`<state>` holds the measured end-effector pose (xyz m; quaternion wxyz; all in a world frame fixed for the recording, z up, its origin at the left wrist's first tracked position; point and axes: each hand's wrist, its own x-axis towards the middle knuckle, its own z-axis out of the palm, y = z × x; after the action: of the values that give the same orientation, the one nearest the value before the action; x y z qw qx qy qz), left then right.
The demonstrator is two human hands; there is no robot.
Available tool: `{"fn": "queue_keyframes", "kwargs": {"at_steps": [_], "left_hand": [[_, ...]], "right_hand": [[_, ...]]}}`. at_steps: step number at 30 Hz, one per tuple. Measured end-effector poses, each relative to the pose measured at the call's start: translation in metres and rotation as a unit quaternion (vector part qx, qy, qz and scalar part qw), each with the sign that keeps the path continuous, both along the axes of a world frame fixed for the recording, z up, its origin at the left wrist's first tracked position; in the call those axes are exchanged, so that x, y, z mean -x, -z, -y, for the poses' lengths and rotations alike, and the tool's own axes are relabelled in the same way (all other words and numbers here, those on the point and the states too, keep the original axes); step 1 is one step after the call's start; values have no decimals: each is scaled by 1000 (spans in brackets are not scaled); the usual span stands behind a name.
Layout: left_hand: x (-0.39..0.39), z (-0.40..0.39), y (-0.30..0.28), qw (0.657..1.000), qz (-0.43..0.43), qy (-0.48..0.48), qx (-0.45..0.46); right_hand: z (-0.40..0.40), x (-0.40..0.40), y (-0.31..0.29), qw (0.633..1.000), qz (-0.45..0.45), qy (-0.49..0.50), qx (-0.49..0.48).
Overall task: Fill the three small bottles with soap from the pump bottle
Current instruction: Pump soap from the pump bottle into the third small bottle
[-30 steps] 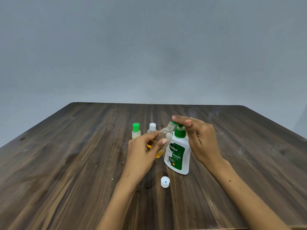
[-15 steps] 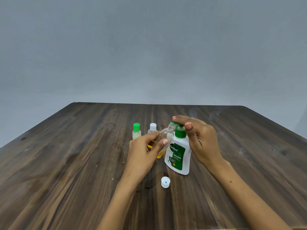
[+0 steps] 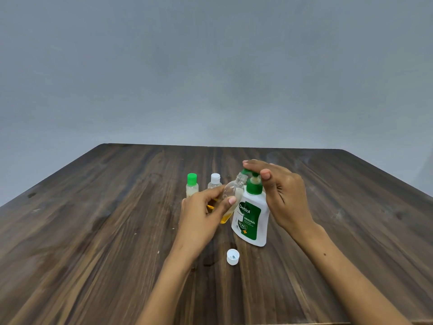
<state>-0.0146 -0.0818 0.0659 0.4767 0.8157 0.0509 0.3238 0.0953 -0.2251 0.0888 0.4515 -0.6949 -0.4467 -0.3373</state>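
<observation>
Your left hand grips a small clear plastic bottle, thumb and fingers curled round its rounded body. It's uncapped, tilted, with its neck up against the green nozzle of the Dettol pump bottle; a little yellow soap sits in its low end. Your right hand rests on the green pump head, fingers lying flat over the top, thumb bent down in front. The pump bottle is white glossy plastic with a green label and stands near the middle of the dark wood-grain desk. Behind your left hand, toward the far edge, stand two more small bottles: a green-capped bottle with pale contents and a white-capped bottle, clear. A loose white screw cap, round and ribbed inside, lies open side up nearer the desk's near edge.
</observation>
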Motion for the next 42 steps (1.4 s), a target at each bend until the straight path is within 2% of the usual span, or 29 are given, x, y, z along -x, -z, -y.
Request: {"fn": "queue_keyframes", "kwargs": {"at_steps": [27,34,42], "left_hand": [[-2,0,2,1000,4,-1,6],[-1,0,2,1000,7,3,8],[0,-2,0,1000,-5,2,0]], "right_hand": [[-1,1,9,1000,-1,7,5],[1,-2,-1,996,68,33,46],[2,-1,3,996,66,31,50]]}}
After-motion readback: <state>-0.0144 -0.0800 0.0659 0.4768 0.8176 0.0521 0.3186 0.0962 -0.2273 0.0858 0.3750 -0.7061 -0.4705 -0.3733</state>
